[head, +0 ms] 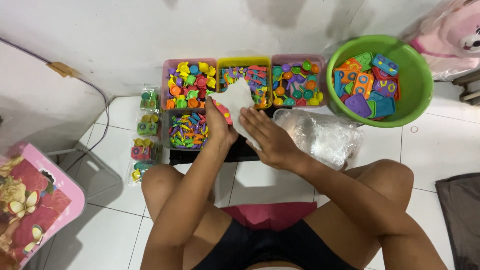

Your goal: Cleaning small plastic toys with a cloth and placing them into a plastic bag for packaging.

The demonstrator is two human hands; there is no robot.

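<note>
Clear bag: the clear bag point(235, 100) sits in both hands above the black tray edge, in front of the row of toy bins; it looks whitish and crumpled, with a pink toy piece point(222, 111) showing at its lower left.
Head view, left hand: the left hand point(219, 125) is clamped on the bag's lower left side, fingers wrapped round it and the pink piece.
Head view, right hand: the right hand point(267, 137) is closed on the bag's right edge, fingers flat along the film.
Grip advice: the person does best to keep the mouth of the bag spread between the two hands and the film taut, so small pieces do not snag.
Bins: the pink bin point(190, 82), yellow bin point(245, 82) and second pink bin point(297, 82) stand side by side, touching, each full of small coloured toys; a lower bin point(187, 131) lies just beside the left hand.
Green bucket: the green bucket point(415, 75) with flat toy plates stands to the right, apart from the hands.
Plastic heap: a pile of clear bags point(320, 135) lies just beside the right wrist.
Packed sets: filled packets point(142, 137) lie in a column at the left.
</note>
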